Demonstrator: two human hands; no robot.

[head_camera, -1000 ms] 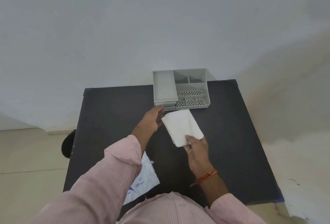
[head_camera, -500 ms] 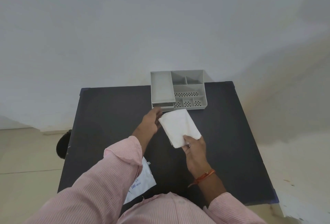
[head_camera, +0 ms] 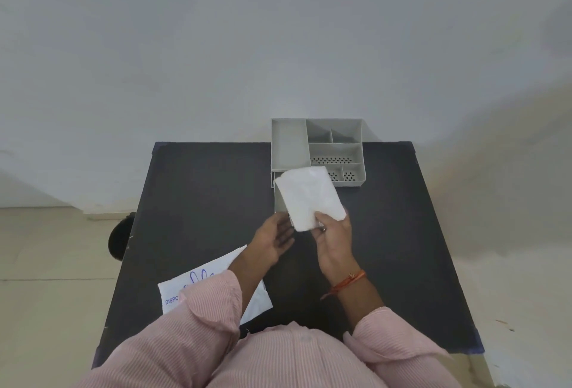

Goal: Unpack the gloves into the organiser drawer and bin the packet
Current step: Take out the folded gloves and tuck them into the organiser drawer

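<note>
My right hand (head_camera: 332, 240) grips the near corner of a white folded stack of gloves (head_camera: 309, 197) and holds it over the pulled-out drawer (head_camera: 276, 198) of the grey organiser (head_camera: 289, 146). Only the drawer's left wall shows beside the stack. My left hand (head_camera: 274, 240) sits at the drawer's near left end with its fingers loosely curled; the gloves hide whether it touches the drawer. The flat white packet (head_camera: 213, 276) with blue print lies on the black table (head_camera: 198, 202) at the near left, partly under my left sleeve.
The organiser stands at the table's far edge against a pale wall, with several open compartments (head_camera: 335, 152) on its right side. A dark round object (head_camera: 119, 237) sits on the floor by the table's left edge. Blue tape marks the table corners.
The drawer has slid out toward me with my left hand drawing back from the organiser's front. My right hand has carried the gloves over the drawer. More of the packet shows.
</note>
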